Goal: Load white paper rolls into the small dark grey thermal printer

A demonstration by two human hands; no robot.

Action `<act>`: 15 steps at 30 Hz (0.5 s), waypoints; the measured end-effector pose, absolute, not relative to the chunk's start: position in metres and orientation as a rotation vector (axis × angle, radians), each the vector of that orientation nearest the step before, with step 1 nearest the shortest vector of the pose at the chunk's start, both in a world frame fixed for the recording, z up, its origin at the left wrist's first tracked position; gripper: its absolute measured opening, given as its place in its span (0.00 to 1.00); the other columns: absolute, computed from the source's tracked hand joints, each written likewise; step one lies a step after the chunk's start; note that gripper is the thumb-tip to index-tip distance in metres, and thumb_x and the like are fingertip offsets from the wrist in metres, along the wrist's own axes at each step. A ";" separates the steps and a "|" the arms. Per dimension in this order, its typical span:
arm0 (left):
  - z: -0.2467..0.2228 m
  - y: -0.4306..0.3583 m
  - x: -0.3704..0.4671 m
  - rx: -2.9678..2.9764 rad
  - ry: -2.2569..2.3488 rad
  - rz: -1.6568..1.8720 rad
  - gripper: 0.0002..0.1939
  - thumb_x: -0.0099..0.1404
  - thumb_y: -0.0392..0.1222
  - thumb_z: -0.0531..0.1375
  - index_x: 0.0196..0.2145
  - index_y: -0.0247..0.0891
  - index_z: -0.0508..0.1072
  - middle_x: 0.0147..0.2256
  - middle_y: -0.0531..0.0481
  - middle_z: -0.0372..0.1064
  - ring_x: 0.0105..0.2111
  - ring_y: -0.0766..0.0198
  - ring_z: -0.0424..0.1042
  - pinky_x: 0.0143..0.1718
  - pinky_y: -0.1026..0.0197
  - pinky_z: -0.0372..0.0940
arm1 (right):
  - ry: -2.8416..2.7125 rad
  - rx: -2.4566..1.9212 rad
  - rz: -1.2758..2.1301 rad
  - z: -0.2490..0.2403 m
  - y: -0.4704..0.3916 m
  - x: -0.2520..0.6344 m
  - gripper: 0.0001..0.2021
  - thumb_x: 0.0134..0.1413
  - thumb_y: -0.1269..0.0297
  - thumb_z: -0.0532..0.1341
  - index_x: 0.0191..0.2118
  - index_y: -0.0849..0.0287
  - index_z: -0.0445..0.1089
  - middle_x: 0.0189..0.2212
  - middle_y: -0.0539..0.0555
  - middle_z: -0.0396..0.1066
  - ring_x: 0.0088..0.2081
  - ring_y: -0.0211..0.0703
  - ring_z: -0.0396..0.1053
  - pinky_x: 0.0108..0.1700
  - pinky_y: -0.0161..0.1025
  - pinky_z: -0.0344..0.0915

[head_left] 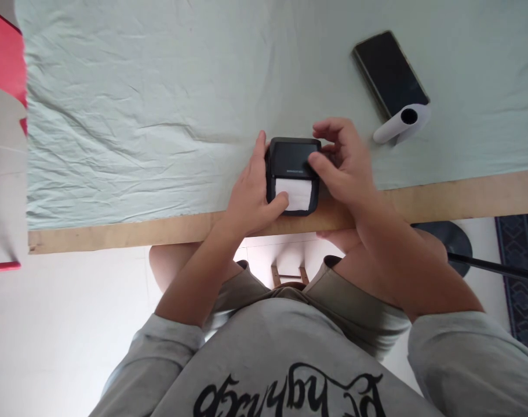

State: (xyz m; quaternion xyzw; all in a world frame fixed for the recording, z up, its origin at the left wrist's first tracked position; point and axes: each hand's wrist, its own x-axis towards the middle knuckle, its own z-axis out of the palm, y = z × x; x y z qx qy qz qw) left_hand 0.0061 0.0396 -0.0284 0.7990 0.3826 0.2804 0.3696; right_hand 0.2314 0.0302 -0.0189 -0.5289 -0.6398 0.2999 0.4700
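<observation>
A small black receipt printer (295, 157) lies at the front edge of the cloth-covered table, with white paper (299, 196) showing in its lower part. My left hand (251, 194) holds the printer along its left side, the thumb pressed on the paper. At the right side, my right hand (345, 159) has its thumb on the corner of the dark cover and its fingers curled by the edge; some fingertips are hidden. Farther off to the right lies a partly unrolled white paper roll (394, 127), apart from both hands.
A black smartphone (390, 72) lies behind the paper roll, touching or nearly touching it. Pale green wrinkled cloth (159, 87) covers the table, whose bare wooden edge (116, 238) runs in front of me. A red and white object (3, 58) stands at the left.
</observation>
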 end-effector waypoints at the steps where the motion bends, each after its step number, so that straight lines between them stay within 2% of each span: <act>1: -0.027 0.040 0.006 2.054 0.973 0.725 0.50 0.64 0.44 0.59 0.75 0.42 0.36 0.74 0.39 0.46 0.73 0.43 0.52 0.72 0.38 0.54 | -1.601 -1.316 0.752 -0.020 0.031 0.232 0.18 0.61 0.47 0.63 0.53 0.44 0.68 0.56 0.55 0.72 0.58 0.55 0.71 0.58 0.57 0.71; 3: -0.025 0.041 0.006 2.051 0.953 0.739 0.45 0.66 0.44 0.59 0.74 0.42 0.42 0.74 0.41 0.48 0.72 0.42 0.53 0.73 0.38 0.54 | -1.650 -1.348 0.796 -0.020 0.034 0.234 0.17 0.59 0.49 0.65 0.52 0.44 0.71 0.57 0.54 0.74 0.59 0.55 0.72 0.61 0.56 0.71; 5: -0.025 0.043 0.006 2.019 0.939 0.759 0.39 0.68 0.45 0.57 0.73 0.47 0.48 0.73 0.45 0.52 0.71 0.43 0.57 0.72 0.40 0.56 | -1.669 -1.369 0.855 -0.017 0.036 0.236 0.16 0.59 0.51 0.66 0.52 0.44 0.72 0.56 0.53 0.75 0.57 0.54 0.73 0.60 0.56 0.73; 10: -0.025 0.046 0.007 1.898 0.988 0.803 0.28 0.75 0.52 0.52 0.69 0.58 0.55 0.69 0.51 0.60 0.68 0.48 0.64 0.67 0.43 0.65 | -1.706 -1.409 1.004 -0.001 0.038 0.239 0.18 0.57 0.55 0.68 0.52 0.48 0.72 0.52 0.52 0.77 0.50 0.52 0.76 0.55 0.56 0.76; 13: -0.025 0.048 0.011 1.895 1.033 0.818 0.25 0.76 0.56 0.51 0.68 0.59 0.56 0.66 0.51 0.63 0.67 0.50 0.66 0.65 0.44 0.67 | -1.723 -1.426 1.035 0.007 0.039 0.238 0.17 0.56 0.57 0.68 0.51 0.49 0.72 0.52 0.53 0.77 0.51 0.52 0.75 0.55 0.55 0.76; 15: -0.024 0.048 0.013 1.881 1.035 0.831 0.24 0.75 0.57 0.52 0.66 0.56 0.58 0.65 0.50 0.65 0.65 0.50 0.68 0.64 0.45 0.67 | -1.730 -1.410 1.037 0.008 0.039 0.237 0.17 0.55 0.59 0.68 0.51 0.49 0.71 0.53 0.54 0.76 0.51 0.53 0.75 0.55 0.56 0.76</act>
